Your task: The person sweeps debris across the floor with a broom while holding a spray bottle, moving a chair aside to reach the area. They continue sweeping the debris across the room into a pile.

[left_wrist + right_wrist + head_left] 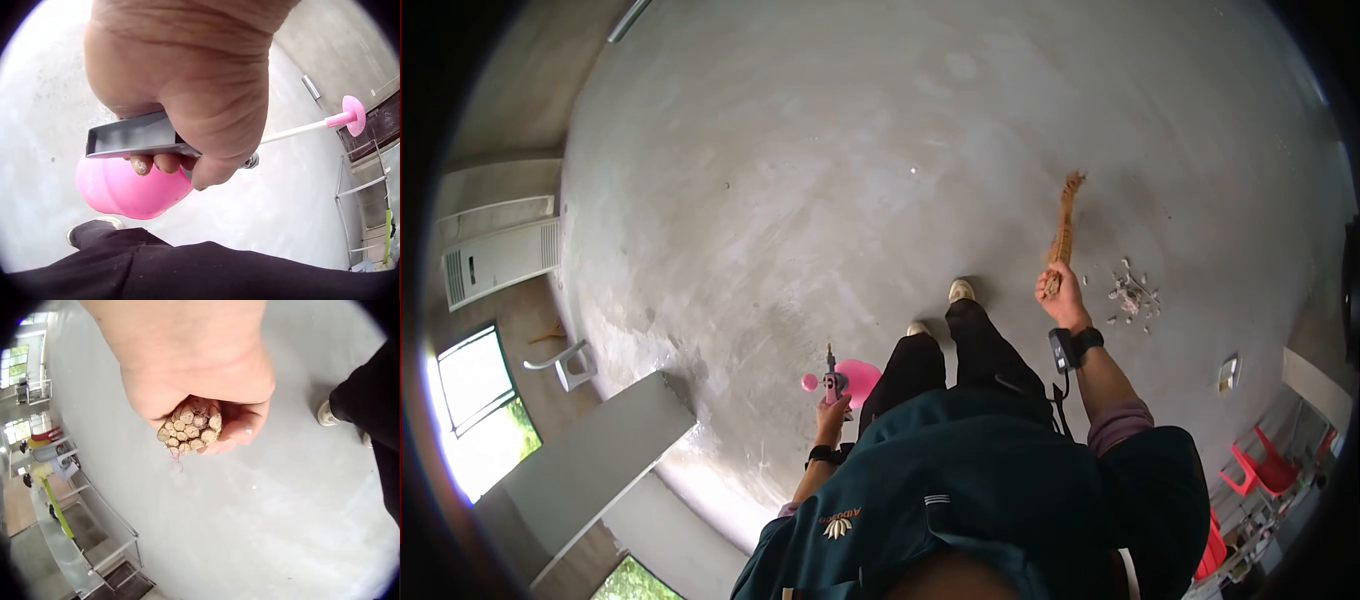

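Observation:
My left hand (830,424) grips a pink pump sprayer (858,380) by its grey handle (134,134), low beside the left leg. The sprayer's rounded pink tank (134,190) hangs under the fingers, and a white pump rod (294,132) with a pink knob (354,116) sticks out to the side. Out to the right, my right hand (1064,300) holds a straw-coloured hand broom (1065,225) by its bundled stalks. The cut stalk ends (190,431) show below the fist in the right wrist view, while the broom's brushy end points forward.
A small heap of pale debris (1135,297) lies on the grey floor (800,130) right of the broom. Two shoes (962,290) stand between the hands. Farther off are a white plastic chair (572,366), a white floor air conditioner (500,262) and red chairs (1262,468).

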The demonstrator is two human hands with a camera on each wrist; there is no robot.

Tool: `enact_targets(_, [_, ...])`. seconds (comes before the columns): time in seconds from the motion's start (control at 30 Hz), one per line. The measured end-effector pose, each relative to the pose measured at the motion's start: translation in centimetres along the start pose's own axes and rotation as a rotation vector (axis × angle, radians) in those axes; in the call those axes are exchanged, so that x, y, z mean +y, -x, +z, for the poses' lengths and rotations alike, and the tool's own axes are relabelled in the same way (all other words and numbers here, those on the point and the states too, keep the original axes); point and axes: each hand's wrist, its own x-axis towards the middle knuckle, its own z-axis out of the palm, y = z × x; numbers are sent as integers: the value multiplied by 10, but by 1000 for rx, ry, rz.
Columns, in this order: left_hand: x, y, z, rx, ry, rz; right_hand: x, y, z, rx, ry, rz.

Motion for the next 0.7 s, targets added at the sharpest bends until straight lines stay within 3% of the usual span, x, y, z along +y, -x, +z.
enact_targets(0.17, [22, -9, 4, -6, 13, 5, 42, -23, 72, -287, 11, 275])
enact_targets(0.27, [31, -25, -3, -4, -5, 13, 69, -52, 135, -385, 46, 294])
enact_targets(0.33, [40, -41, -8, -14, -24, 3, 83, -76, 177, -414, 11, 315])
enact_targets(0.43, [51, -70, -7, -20, -35, -6, 95, -118, 207, -290, 42, 327])
enact_targets(0.53, [63, -87, -25, -14, -12, -26, 84, -145, 209, -269, -179, 418])
enact_targets(0.63, [78, -105, -39, -8, 83, -15, 39, -157, 175, -312, -286, 333])
enact_targets(0.7, [91, -118, -45, -2, 121, -16, 16, -150, 165, -235, -163, 175])
